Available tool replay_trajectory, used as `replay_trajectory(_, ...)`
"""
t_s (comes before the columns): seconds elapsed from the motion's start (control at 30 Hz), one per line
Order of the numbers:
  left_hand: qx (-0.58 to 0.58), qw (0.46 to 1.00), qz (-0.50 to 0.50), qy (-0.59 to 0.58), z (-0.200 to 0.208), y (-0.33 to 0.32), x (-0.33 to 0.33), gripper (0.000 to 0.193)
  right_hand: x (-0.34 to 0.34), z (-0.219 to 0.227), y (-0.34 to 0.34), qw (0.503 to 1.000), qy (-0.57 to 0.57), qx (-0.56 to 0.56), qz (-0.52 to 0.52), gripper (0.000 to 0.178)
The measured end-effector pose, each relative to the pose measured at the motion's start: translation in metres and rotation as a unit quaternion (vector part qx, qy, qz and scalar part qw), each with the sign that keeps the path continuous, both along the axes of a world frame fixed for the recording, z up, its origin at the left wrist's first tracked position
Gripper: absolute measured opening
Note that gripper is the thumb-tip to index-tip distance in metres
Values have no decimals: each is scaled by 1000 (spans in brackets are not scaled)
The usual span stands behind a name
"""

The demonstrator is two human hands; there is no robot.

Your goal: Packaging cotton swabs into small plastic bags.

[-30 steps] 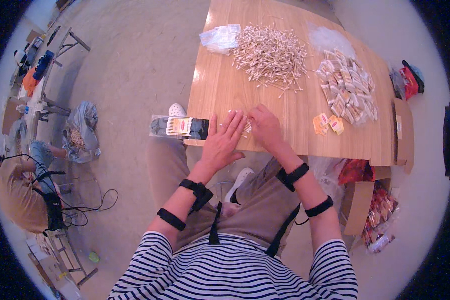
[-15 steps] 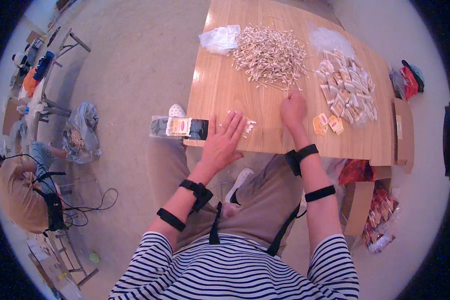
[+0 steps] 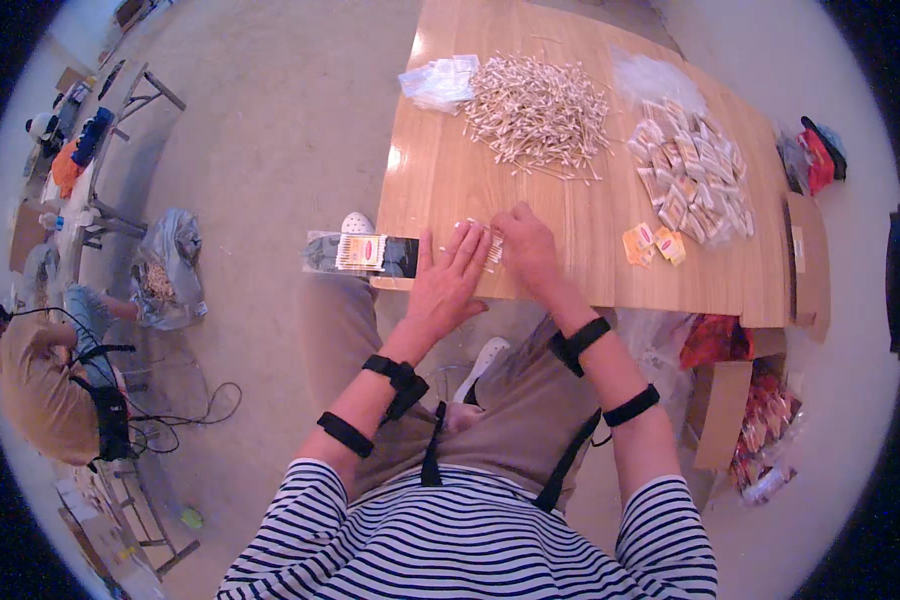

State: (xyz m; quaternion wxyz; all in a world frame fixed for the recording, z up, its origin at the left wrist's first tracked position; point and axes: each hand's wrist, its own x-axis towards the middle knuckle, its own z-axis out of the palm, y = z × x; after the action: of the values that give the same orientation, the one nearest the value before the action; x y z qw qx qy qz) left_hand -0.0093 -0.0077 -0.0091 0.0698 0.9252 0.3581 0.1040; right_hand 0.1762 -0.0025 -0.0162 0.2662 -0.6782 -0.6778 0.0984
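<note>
My left hand (image 3: 450, 272) lies flat near the table's front edge, fingers stretched over a small row of cotton swabs (image 3: 495, 252) whose ends show past the fingertips and side. At that row, close against the left fingertips, my right hand (image 3: 527, 248) has its thumb and fingers pinched together. Whatever is between them is too small or hidden to make out. Left of my left hand, a clear packet of cotton swabs with a yellow-and-red label (image 3: 361, 251) rests on a black strip (image 3: 401, 257) that juts past the table's corner.
A big heap of loose cotton swabs (image 3: 535, 110) covers the table's far middle, beside clear plastic bags (image 3: 440, 82). Filled swab packets (image 3: 692, 175) pile up at right, near yellow label cards (image 3: 653, 243). An open cardboard box (image 3: 718, 415) stands below. Another person (image 3: 45, 385) sits at far left.
My right hand has come from the near edge of the swab heap, leftward and toward me, to the row by my left hand. The left hand has stayed in place.
</note>
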Motion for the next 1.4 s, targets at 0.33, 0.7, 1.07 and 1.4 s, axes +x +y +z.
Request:
replay_trajectory(0.33, -24, 1000, -6, -1, 7, -3, -1, 123, -2, 2, -14, 998, 32, 46, -14, 26)
replay_trajectory(0.7, 157, 980, 107, 56, -36, -27, 33, 89, -9, 13, -74, 991, -96, -69, 66, 110)
replay_trajectory(1.07, 111, 989, 96, 31, -24, -19, 12, 88, -38, 4, -70, 991, -129, -38, 16, 100)
replay_trajectory(1.4, -38, 993, 110, 25, 8, -19, -2, 119, -44, 2, -64, 988, -145, -44, 0, 96)
